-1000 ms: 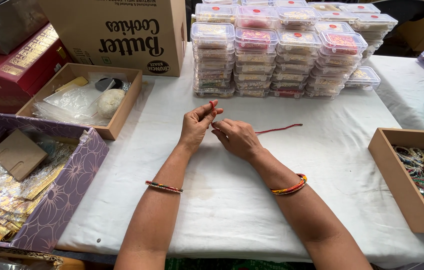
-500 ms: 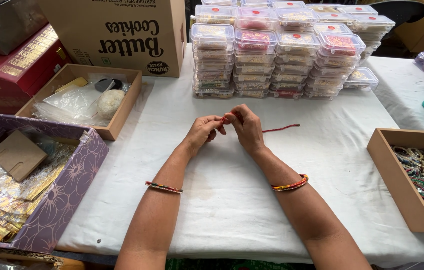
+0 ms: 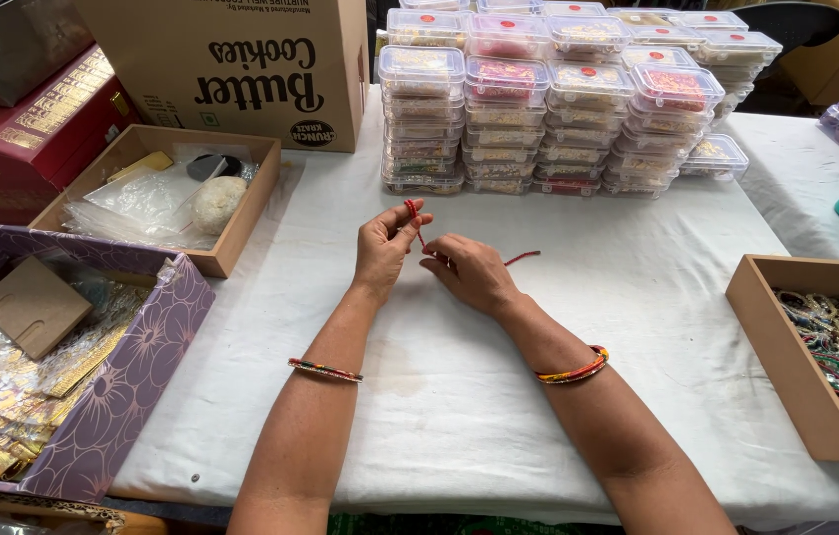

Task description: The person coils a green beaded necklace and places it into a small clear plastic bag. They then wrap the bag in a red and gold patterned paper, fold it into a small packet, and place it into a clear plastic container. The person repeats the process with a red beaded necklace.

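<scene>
Red thread (image 3: 418,230): held over the white tablecloth (image 3: 637,297) at table centre, its loose end trailing right across the cloth. Left hand (image 3: 387,245): fingers closed, pinching the thread's looped upper end. Right hand (image 3: 471,270): fingers curled, gripping the thread lower down, just beside the left. Behind: stacked clear lidded containers (image 3: 558,94). Left: brown tray (image 3: 157,193), purple box (image 3: 73,376). Right: tray of bangles (image 3: 836,357).

A table covered by a white cloth (image 3: 637,327) fills the scene under even, soft light. Beyond the table's far right corner a dark chair back (image 3: 786,20) shows.
</scene>
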